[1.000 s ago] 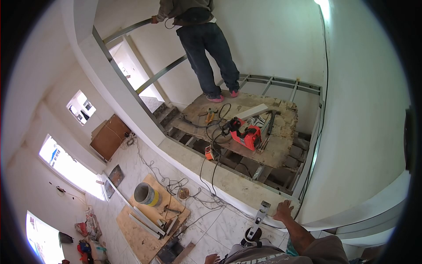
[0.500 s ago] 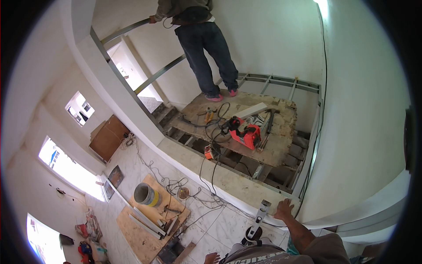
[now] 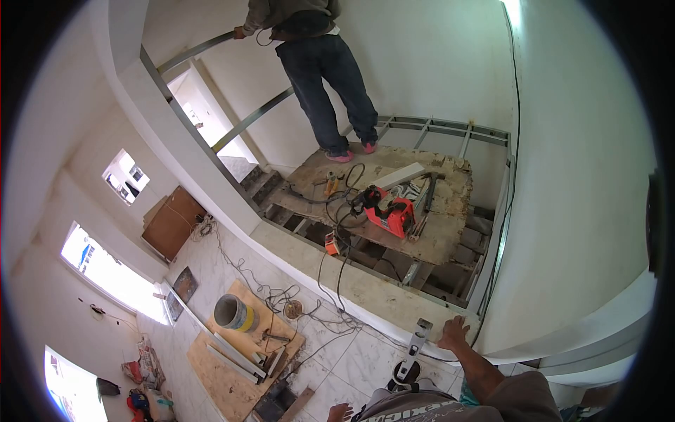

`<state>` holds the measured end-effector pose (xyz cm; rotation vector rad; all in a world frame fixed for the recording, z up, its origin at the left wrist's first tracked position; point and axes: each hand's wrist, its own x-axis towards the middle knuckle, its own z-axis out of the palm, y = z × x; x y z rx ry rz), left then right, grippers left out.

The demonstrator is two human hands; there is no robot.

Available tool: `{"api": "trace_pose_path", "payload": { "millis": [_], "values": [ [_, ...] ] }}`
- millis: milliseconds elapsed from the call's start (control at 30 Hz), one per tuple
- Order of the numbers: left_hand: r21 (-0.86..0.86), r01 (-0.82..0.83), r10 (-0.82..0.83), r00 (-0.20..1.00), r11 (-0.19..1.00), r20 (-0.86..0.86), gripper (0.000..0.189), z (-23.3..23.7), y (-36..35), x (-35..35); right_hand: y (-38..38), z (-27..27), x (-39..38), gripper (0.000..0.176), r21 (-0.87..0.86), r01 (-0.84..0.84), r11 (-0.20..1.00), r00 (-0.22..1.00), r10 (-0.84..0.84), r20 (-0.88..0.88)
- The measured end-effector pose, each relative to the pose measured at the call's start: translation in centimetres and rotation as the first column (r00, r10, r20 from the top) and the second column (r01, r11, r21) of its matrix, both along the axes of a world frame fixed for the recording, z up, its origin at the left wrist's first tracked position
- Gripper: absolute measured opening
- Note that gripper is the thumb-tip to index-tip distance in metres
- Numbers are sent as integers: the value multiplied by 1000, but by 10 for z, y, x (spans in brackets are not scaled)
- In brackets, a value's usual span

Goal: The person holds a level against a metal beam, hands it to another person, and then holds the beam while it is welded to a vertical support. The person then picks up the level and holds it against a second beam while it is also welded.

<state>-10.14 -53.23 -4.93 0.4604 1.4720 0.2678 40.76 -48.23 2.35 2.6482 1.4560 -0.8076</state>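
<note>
My right hand (image 3: 453, 333) lies on top of the low white ledge (image 3: 373, 295) near its right end, fingers spread, with nothing held. Just left of it a grey metal piece with round holes (image 3: 420, 337) stands out in front of my body, clear of the hand. My left hand (image 3: 341, 413) shows only in part at the bottom edge. Its fingers are apart and I see nothing in them. Near that hand, a narrow wooden offcut (image 3: 298, 406) lies on the tiled floor.
Beyond the ledge, a worn board (image 3: 450, 204) over gaps carries a red power tool (image 3: 395, 216), a hammer (image 3: 431, 188) and cables. A person (image 3: 327, 77) stands there holding a metal strip (image 3: 197, 51). A bucket (image 3: 230, 311) and metal profiles stand on plywood (image 3: 211, 373).
The view has shifted very slightly. Both my hands stay where they were, and the person beyond the ledge keeps hold of the metal strip.
</note>
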Motion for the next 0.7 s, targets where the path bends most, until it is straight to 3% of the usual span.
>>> {"api": "trace_pose_path", "payload": {
  "millis": [700],
  "values": [
    [-28,-65,65,998,997,-21,42,-11,-5,9,-1,-4,0,77,-11,-34,999,999,34,38]
  ]
}}
